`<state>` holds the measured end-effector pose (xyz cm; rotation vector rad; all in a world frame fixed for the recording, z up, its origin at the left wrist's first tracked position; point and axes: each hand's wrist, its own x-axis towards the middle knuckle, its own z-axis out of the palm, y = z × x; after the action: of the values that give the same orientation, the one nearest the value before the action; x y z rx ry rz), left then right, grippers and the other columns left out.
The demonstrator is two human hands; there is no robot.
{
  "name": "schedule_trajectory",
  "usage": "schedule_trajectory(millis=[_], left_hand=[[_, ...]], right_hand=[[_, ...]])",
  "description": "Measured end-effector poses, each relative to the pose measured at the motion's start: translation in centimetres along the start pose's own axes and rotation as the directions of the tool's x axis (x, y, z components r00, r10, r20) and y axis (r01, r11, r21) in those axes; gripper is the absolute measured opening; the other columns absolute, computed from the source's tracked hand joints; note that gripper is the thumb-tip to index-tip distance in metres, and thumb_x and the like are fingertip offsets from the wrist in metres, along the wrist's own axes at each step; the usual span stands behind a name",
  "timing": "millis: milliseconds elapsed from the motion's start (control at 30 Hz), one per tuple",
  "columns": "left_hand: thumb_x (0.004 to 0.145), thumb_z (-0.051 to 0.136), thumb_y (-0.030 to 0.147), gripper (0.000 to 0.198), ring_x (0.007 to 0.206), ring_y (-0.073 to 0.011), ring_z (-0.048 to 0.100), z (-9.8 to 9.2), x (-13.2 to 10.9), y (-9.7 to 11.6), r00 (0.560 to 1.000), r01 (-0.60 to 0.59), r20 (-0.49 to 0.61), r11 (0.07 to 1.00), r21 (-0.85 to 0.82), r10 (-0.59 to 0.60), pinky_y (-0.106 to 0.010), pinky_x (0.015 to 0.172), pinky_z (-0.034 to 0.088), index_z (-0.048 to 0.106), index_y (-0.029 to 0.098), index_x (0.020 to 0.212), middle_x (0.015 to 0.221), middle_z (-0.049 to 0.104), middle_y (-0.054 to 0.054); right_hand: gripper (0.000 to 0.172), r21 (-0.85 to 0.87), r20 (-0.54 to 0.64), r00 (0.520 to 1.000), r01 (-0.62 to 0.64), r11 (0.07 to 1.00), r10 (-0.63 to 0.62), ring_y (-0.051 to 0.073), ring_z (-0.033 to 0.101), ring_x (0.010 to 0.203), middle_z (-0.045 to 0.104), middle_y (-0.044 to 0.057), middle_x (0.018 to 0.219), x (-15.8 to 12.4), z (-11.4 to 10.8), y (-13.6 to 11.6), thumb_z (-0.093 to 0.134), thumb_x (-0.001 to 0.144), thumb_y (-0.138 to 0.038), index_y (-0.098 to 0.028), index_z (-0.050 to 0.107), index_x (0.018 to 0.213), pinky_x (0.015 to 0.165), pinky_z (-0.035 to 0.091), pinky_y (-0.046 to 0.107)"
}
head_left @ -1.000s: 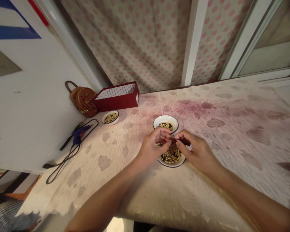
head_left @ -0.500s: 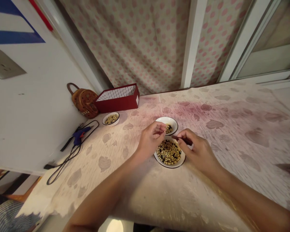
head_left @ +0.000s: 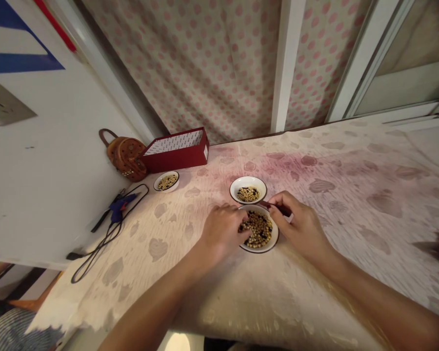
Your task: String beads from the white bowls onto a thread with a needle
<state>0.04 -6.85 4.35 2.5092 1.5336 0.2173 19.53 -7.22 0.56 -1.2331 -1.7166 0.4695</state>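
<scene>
Left hand [head_left: 221,229] palm-down at left side of the near round white bowl with a dark rim [head_left: 274,235], fingers curled over the edge, fingertips down at the small round yellowish and black beads [head_left: 260,229] inside; cannot tell if any bead is pinched. Right hand [head_left: 299,222] grips a slim dark reddish-brown object [head_left: 286,211] between thumb and fingers, at the upper right of the same bowl; its tip points left, over the strip where the two bowls meet. Near bowl sits in front of the person, beads covering most of its bottom. Just behind it, far round white bowl with a dark rim [head_left: 248,182], holding a smaller patch of yellowish and black beads. Well off to the left, small white bowl with a dark rim [head_left: 174,185], also with beads. Behind that, open dark red rectangular box [head_left: 177,158] with a patterned white lining, and a brown studded bag with a loop handle [head_left: 126,158] beside it, near the white wall. Blue gun-shaped tool [head_left: 117,209] with dark looped cord lies at left. All on a pale leaf-patterned surface [head_left: 336,209]; polka-dot curtain [head_left: 205,63] hangs behind.
</scene>
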Motion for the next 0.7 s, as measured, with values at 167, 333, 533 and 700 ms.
schedule_trajectory(millis=[167,333,533,700], left_hand=[[0.086,0.068,0.015,0.007,0.091,-0.0275,0.070,1.0,0.6,0.2,1.000,-0.028,-0.002,1.000,-0.007,0.028,-0.045,0.089,0.052,0.073,0.019,0.088,0.092,0.077,-0.006],[0.082,0.069,0.010,0.011,0.077,-0.0192,0.068,2.1,0.7,-0.4,0.987,-0.069,-0.162,0.940,-0.334,0.015,-0.034,0.076,0.052,0.072,0.020,0.086,0.084,0.075,-0.002],[0.081,0.069,0.010,0.010,0.083,-0.0157,0.067,3.6,0.8,-1.1,0.943,-0.197,-0.331,0.732,-0.652,-0.041,-0.029,0.079,0.052,0.070,0.019,0.087,0.089,0.073,-0.002],[0.082,0.068,0.012,0.009,0.083,-0.0155,0.066,3.7,0.7,-1.0,0.931,-0.200,-0.353,0.681,-0.705,-0.091,-0.030,0.079,0.052,0.069,0.018,0.088,0.090,0.072,-0.003]], right_hand=[[0.006,0.015,0.004,1.000,-0.007,1.000,0.007,0.015,0.062,0.066,0.066,-0.001,0.076,0.0,0.0,0.0,0.053,0.093,-0.023,-0.023,0.058,0.091,0.059,0.042,0.026],[0.006,0.031,0.045,0.999,-0.002,1.000,0.000,0.014,0.060,0.067,0.066,-0.002,0.078,-0.1,0.0,0.0,0.053,0.095,-0.023,-0.023,0.058,0.092,0.060,0.042,0.026],[0.007,0.052,0.143,0.990,0.005,0.999,-0.012,0.014,0.060,0.068,0.064,-0.002,0.076,-0.4,0.1,0.0,0.052,0.096,-0.023,-0.023,0.058,0.092,0.061,0.043,0.026],[0.007,0.059,0.183,0.981,0.057,0.997,-0.067,0.013,0.057,0.064,0.060,-0.004,0.072,-0.3,0.3,0.0,0.051,0.096,-0.021,-0.023,0.055,0.090,0.061,0.043,0.025]])
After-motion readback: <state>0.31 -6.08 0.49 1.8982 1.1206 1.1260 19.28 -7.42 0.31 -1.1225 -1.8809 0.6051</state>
